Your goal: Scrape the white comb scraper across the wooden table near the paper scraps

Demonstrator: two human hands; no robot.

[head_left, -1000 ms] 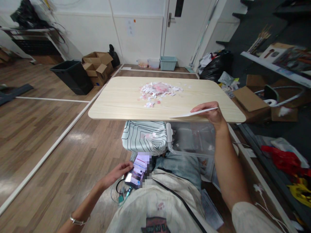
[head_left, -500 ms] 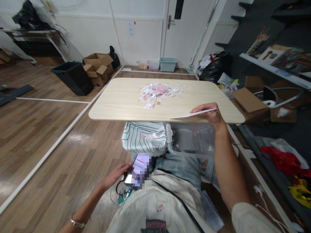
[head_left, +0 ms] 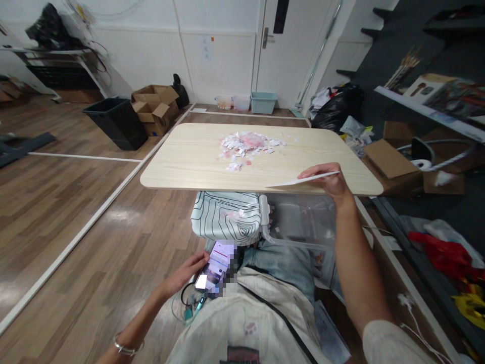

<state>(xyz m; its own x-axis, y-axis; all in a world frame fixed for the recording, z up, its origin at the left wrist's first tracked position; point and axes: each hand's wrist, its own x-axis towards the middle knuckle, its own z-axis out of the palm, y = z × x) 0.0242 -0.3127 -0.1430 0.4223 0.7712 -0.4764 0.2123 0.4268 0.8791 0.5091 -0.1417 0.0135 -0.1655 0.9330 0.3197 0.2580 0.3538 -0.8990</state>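
At the table's near right edge my right hand (head_left: pixel 331 178) is closed on a thin, flat white sheet (head_left: pixel 299 181), seen nearly edge-on. The sheet's left end reaches down to the pale wooden tabletop (head_left: pixel 182 159). Low over my lap, my left hand (head_left: pixel 193 265) grips the left edge of a lit phone (head_left: pixel 217 265); a cable hangs beside it and part of the screen is blurred. Farther back on the tabletop lies a heap of white and pink paper scraps (head_left: pixel 248 142), with a smaller clump (head_left: pixel 234 166) in front.
Under the table edge sit a patterned pale green container (head_left: pixel 225 215) and a clear plastic bin (head_left: pixel 299 222). A black bin (head_left: pixel 115 121) and cardboard boxes (head_left: pixel 157 108) stand on the floor at left. An open carton (head_left: pixel 394 156) and a shelf (head_left: pixel 428 111) flank the right.
The view has shifted very slightly. The fingers of my left hand lie a little farther onto the phone's edge; my right hand and the sheet stay nearly still.
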